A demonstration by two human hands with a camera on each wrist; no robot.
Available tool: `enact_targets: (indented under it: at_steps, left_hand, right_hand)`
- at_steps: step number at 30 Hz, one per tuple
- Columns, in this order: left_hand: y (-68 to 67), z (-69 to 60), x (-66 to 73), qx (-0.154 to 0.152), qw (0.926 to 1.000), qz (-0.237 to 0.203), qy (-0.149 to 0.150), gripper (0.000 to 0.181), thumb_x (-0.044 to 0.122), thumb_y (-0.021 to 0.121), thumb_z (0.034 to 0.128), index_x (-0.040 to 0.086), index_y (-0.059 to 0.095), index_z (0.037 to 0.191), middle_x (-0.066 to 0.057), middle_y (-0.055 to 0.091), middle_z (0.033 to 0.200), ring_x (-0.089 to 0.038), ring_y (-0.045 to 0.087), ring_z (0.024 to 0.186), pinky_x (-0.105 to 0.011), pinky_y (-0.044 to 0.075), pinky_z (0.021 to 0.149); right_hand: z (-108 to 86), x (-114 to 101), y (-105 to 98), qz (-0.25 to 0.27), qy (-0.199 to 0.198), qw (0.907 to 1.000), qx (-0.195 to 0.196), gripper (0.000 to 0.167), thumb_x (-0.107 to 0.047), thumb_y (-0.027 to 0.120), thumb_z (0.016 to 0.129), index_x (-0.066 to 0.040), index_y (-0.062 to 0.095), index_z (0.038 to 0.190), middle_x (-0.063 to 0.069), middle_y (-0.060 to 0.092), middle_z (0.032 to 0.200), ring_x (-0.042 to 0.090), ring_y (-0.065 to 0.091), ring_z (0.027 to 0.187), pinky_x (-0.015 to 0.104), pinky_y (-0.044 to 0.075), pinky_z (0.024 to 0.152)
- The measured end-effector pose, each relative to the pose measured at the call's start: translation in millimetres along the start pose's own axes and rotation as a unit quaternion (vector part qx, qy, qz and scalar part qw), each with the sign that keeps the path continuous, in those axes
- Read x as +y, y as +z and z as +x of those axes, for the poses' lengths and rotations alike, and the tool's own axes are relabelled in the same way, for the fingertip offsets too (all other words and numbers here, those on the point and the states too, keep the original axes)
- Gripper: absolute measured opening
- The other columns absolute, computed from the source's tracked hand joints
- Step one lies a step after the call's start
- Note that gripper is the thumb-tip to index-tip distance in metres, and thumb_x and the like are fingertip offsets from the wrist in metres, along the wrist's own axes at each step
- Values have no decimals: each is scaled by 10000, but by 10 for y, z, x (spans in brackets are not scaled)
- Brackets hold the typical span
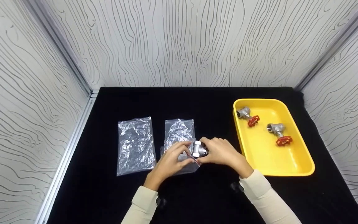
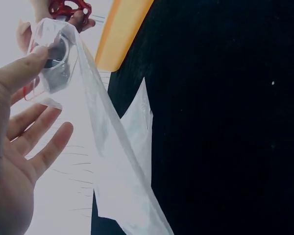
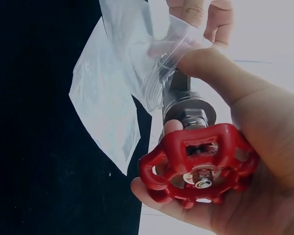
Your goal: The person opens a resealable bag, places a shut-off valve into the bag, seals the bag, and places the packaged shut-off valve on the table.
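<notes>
Right hand (image 1: 221, 152): grip closed on a metal globe valve (image 1: 199, 149), palm and fingers round its red handwheel (image 3: 225, 139). Left hand (image 1: 173, 157): grip pinching a clear zip bag (image 2: 115, 161) near its mouth, thumb on the plastic, other fingers loosely spread. Held valve is up between the two hands, pipe end toward the left; left wrist view shows that end through the plastic at the bag mouth. How deep it sits, can't tell. Held bag hangs slanting down from the hands.

Second zip bag (image 1: 179, 129) flat on the black worktop (image 1: 204, 196), just beyond the hands; third zip bag (image 1: 136, 146) flat to its left. Yellow tray (image 1: 267, 160) at right, two more valves inside, both with red handwheels: far valve (image 1: 244, 112) against the left wall, near valve (image 1: 277, 128) closer to the middle.
</notes>
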State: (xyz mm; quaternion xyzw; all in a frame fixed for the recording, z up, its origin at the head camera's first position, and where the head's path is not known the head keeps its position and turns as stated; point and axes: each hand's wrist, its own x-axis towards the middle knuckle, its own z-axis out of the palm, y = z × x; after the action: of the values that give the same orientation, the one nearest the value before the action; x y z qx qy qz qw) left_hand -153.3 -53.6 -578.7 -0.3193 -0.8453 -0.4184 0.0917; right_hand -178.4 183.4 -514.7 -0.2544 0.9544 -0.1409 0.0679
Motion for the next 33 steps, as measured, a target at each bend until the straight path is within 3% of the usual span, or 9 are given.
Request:
enact_targets:
  at_steps: [5, 13, 18, 27, 33]
  left_hand:
    - [14, -4, 12, -68, 9999, -90, -76, 221, 271, 839, 913, 131, 678, 973, -105, 657, 1469, -269, 626, 1346, -426, 511, 1175]
    - [28, 3, 22, -81, 9998, -154, 53, 229, 272, 835, 916, 130, 662, 967, -96, 647, 1488, -270, 617, 1365, -422, 503, 1183]
    - [49, -7, 16, -175, 9998, -109, -30, 229, 277, 835, 912, 134, 667, 971, -81, 644, 1490, -273, 612, 1373, -416, 503, 1185]
    - [85, -21, -6, -115, 9999, -15, 9, 228, 296, 824, 916, 139, 664, 958, -88, 658, 1471, -270, 624, 1337, -419, 527, 1154]
    - [96, -38, -17, -136, 9998, 11, -167, 239, 310, 825, 912, 138, 670, 973, -71, 652, 1482, -256, 617, 1345, -416, 517, 1168]
  right_hand:
    - [-6, -2, 7, -12, -88, 10000, -39, 635, -543, 904, 746, -118, 701, 1172, -24, 672, 764, 156, 569, 621, 362, 473, 542]
    - [2, 10, 35, -75, -212, 9997, -134, 635, -555, 915, 740, -123, 700, 1153, 7, 706, 804, 190, 613, 638, 390, 509, 564]
    - [6, 20, 37, -20, -221, 9992, -322, 616, -467, 941, 735, -114, 699, 1178, -3, 691, 816, 192, 603, 661, 416, 513, 592]
    - [7, 12, 41, 224, -199, 9979, -574, 537, -347, 911, 766, -118, 698, 1203, -67, 613, 771, 136, 540, 656, 346, 461, 577]
    - [14, 13, 50, 576, -177, 9961, -649, 578, -271, 904, 775, -90, 689, 1280, -56, 619, 798, 124, 550, 683, 320, 474, 602]
